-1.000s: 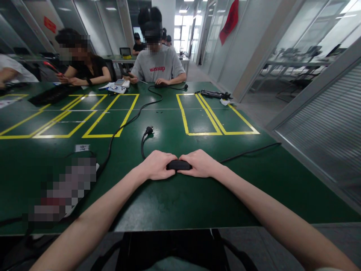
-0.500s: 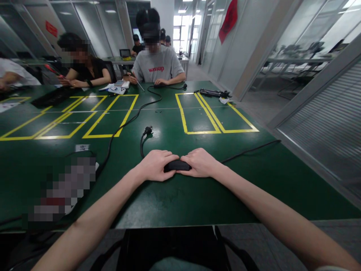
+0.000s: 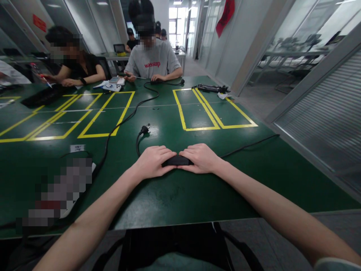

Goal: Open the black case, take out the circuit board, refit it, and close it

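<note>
A small black oblong device (image 3: 177, 161) lies on the green table (image 3: 180, 195) in front of me. My left hand (image 3: 153, 162) is closed over its left end, and my right hand (image 3: 199, 158) is closed over its right end, so only the middle shows. A black cable runs from the left side up to a loose plug (image 3: 143, 130). Another thin black cable (image 3: 249, 145) trails right toward the table edge.
Yellow tape rectangles (image 3: 197, 113) mark the tabletop. A long black cord (image 3: 124, 120) crosses it to a person in a grey shirt (image 3: 152, 62) at the far side. Another person (image 3: 73, 66) sits far left. A blurred-out object (image 3: 60, 188) lies near left. A black tool (image 3: 211, 89) rests far right.
Both hands stay on the black device. The view has tipped slightly, so the scene sits a little higher and left in the picture.
</note>
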`<state>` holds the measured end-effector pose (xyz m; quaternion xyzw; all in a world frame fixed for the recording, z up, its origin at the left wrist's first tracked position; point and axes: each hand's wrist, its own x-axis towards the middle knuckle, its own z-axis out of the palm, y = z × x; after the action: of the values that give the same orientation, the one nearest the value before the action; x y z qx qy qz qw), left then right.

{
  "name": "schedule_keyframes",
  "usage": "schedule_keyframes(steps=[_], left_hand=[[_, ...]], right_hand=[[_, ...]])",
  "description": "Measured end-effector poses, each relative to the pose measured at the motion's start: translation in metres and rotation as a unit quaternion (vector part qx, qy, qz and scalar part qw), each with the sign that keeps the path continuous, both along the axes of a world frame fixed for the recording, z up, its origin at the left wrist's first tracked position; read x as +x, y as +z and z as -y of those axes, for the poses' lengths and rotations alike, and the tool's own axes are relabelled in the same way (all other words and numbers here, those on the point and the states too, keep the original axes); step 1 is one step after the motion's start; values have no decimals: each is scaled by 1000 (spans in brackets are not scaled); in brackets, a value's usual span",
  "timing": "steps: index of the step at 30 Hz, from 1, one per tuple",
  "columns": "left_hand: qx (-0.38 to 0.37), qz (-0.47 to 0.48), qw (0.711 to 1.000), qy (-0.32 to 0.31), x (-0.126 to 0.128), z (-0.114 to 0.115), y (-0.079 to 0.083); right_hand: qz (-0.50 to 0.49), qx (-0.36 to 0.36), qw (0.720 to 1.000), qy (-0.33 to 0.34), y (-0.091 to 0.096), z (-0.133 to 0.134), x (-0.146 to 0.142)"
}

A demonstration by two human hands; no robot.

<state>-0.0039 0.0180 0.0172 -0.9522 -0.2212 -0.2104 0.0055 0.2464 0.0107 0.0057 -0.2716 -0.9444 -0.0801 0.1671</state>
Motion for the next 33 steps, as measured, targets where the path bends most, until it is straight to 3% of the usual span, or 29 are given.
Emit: schedule_keyframes(steps=[10, 13, 15, 18, 20, 24, 26, 30, 33], left_hand=[[2, 7, 1000, 2, 0, 1, -1], [18, 4, 1000, 8, 1, 1, -2], [34, -8, 999, 7, 2, 1, -3], [62, -16, 998, -6, 6, 1, -6], [75, -12, 997, -8, 10, 0, -7], [83, 19, 996, 19, 13, -2, -5], [82, 44, 995, 36, 12, -3, -3], [77, 81, 992, 61, 7, -4, -1], [64, 86, 992, 61, 6, -7, -5]], right_hand=[[-16, -32, 999, 11, -2, 1, 3], [-72, -115, 991, -1, -1, 1, 3], [-136, -244, 960, -12, 2, 0, 4], [-188, -470, 862, -28, 8, -1, 4], [-194, -539, 819, -31, 12, 0, 3], [-256, -487, 834, -31, 12, 0, 3], [-296, -466, 831, -67, 10, -5, 8], [-438, -433, 763, -196, 10, -25, 35], [-565, -326, 711, -263, 15, -44, 64]])
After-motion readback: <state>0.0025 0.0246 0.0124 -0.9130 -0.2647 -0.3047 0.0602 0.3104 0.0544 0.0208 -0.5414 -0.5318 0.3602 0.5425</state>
